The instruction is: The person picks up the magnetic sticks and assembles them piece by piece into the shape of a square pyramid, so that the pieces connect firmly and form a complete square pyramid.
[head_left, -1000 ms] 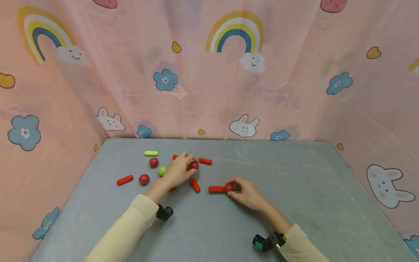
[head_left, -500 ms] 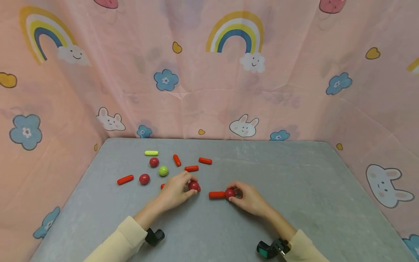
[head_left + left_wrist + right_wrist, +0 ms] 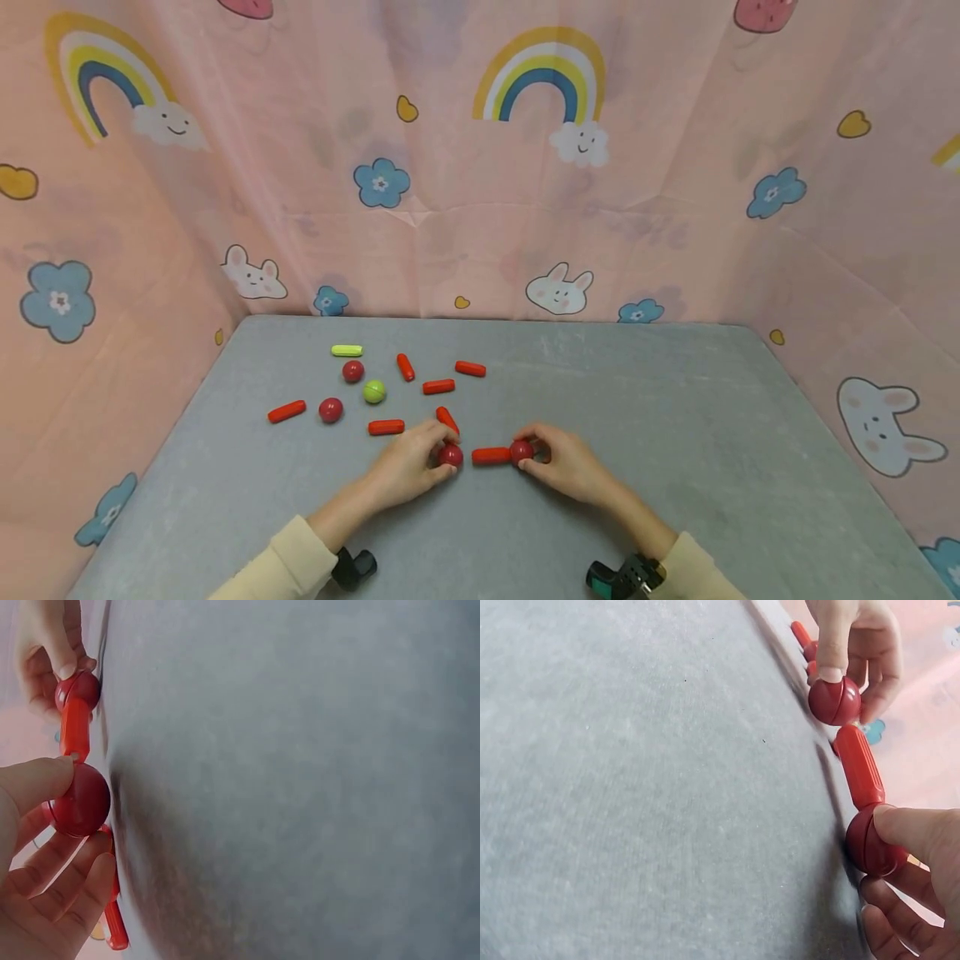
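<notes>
My left hand pinches a dark red ball between thumb and fingers, low over the grey table. My right hand pinches another dark red ball, with a red ridged stick attached to it and pointing left. Between the stick's free end and the left ball the head view shows a narrow gap. The right wrist view has both balls, the left one above the stick. Just behind the left fingers lies a loose red stick, partly covered by them.
Several red sticks, such as one at the left, lie scattered on the table. Two red balls, a green ball and a yellow-green stick lie at the back left. A pink printed curtain borders the table.
My left hand has come toward the body with its ball, nearing the stick and uncovering red sticks behind. The right hand has shifted slightly toward the body, still holding its ball and stick.
</notes>
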Demonstrator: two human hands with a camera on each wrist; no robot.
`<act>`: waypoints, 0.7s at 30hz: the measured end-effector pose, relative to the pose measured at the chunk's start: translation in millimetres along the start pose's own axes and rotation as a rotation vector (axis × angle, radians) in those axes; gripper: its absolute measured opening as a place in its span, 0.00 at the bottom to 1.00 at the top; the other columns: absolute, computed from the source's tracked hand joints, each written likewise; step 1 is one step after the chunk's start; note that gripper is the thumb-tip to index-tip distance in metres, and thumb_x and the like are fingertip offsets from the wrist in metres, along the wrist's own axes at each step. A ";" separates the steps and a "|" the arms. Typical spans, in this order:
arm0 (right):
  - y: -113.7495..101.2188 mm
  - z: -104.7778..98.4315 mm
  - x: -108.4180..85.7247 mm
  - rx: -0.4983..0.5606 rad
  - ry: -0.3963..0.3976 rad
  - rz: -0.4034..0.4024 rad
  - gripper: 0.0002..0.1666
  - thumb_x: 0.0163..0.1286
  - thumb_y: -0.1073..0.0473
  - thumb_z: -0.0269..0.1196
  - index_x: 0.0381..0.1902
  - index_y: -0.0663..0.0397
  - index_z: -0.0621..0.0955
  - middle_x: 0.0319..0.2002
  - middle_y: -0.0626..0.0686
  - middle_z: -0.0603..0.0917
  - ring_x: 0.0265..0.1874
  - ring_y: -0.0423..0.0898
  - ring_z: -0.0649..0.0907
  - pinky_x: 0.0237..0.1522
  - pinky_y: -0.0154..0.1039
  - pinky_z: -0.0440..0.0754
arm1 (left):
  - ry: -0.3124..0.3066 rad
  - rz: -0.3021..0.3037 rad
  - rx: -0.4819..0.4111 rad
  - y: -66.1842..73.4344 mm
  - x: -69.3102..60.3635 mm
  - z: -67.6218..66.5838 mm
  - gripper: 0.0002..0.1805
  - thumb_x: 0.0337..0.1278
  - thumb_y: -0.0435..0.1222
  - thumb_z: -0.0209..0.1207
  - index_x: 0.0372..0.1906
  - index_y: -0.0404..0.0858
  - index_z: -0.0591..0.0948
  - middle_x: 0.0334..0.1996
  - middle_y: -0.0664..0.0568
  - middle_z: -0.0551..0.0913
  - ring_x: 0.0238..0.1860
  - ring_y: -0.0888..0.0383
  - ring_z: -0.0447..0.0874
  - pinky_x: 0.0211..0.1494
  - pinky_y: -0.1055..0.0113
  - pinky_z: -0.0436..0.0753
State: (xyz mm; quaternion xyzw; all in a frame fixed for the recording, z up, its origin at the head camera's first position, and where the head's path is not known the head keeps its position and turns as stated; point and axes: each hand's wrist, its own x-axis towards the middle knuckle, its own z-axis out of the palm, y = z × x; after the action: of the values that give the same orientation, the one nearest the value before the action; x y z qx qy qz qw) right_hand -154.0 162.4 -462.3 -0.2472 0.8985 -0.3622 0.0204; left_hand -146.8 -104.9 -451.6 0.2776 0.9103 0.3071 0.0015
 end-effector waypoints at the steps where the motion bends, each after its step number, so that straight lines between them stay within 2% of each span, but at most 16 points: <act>1: -0.2 0.5 -0.1 0.003 0.001 -0.002 0.16 0.56 0.61 0.67 0.43 0.50 0.78 0.37 0.45 0.81 0.34 0.38 0.80 0.32 0.31 0.75 | -0.003 0.004 0.001 0.3 0.2 0.9 0.17 0.47 0.38 0.67 0.45 0.44 0.77 0.37 0.58 0.76 0.34 0.63 0.75 0.37 0.72 0.76; 11: -3.6 3.5 0.9 0.012 -0.006 0.017 0.15 0.57 0.60 0.67 0.43 0.49 0.79 0.35 0.43 0.81 0.32 0.36 0.79 0.32 0.31 0.75 | -0.019 0.037 -0.008 3.5 3.6 6.2 0.15 0.47 0.38 0.66 0.43 0.43 0.79 0.36 0.59 0.75 0.34 0.63 0.74 0.37 0.73 0.75; 18: -4.4 1.8 1.0 -0.026 -0.012 -0.031 0.16 0.57 0.60 0.66 0.43 0.52 0.78 0.36 0.44 0.81 0.32 0.37 0.78 0.31 0.31 0.74 | -0.020 0.038 -0.006 3.4 4.7 6.3 0.15 0.47 0.37 0.66 0.43 0.43 0.79 0.35 0.59 0.76 0.33 0.64 0.74 0.36 0.73 0.75; 21: -6.9 0.3 2.2 -0.063 -0.020 -0.049 0.16 0.57 0.60 0.66 0.44 0.53 0.78 0.38 0.45 0.81 0.35 0.38 0.78 0.36 0.34 0.76 | -0.022 0.041 -0.009 3.0 5.0 6.3 0.15 0.47 0.37 0.66 0.43 0.42 0.79 0.36 0.59 0.76 0.33 0.64 0.74 0.37 0.73 0.76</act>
State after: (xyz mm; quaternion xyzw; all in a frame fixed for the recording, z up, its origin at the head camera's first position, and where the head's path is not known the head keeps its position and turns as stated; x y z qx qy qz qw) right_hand -152.9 157.0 -457.7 -0.2732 0.9029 -0.3315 0.0129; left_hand -148.4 -96.8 -454.1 0.2993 0.9030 0.3083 0.0067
